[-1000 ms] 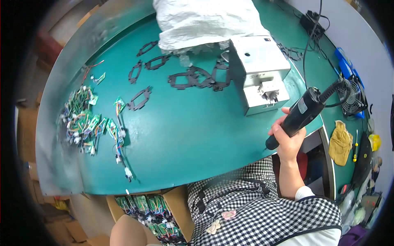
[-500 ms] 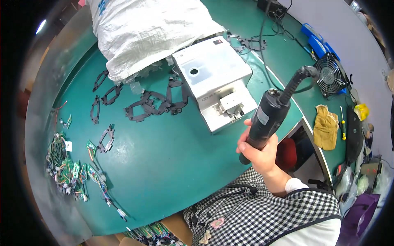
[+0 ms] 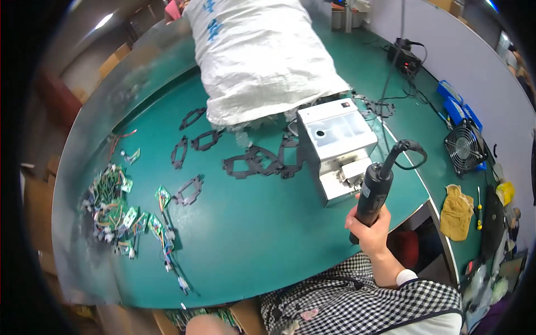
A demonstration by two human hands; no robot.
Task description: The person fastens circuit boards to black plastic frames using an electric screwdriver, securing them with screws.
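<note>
My right hand (image 3: 371,229) is wrapped round a black corded electric screwdriver (image 3: 375,192), held upright with its cable end up. Its bit does not show. Just behind it stands a white screw feeder (image 3: 338,131) with a metal mechanism at the front. At the lower edge a rounded bare-skin shape, apparently my left hand (image 3: 209,325), is cut off and its fingers are hidden. It is over a cardboard box (image 3: 247,314) of wired circuit boards. Several black plastic frames (image 3: 252,162) lie left of the feeder. Wired green circuit boards (image 3: 109,204) lie heaped at the far left.
A large white woven sack (image 3: 268,67) lies at the back of the green table (image 3: 251,223). A black power box (image 3: 405,58), a small fan (image 3: 464,146), a tan glove (image 3: 456,215) and a yellow screwdriver (image 3: 479,215) are on the right. The screwdriver's cable hangs from above.
The view has shifted, so the table contents sit lower and further right. My right hand still grips the electric screwdriver, now closer to the feeder's front. A skin-coloured shape has appeared at the lower edge.
</note>
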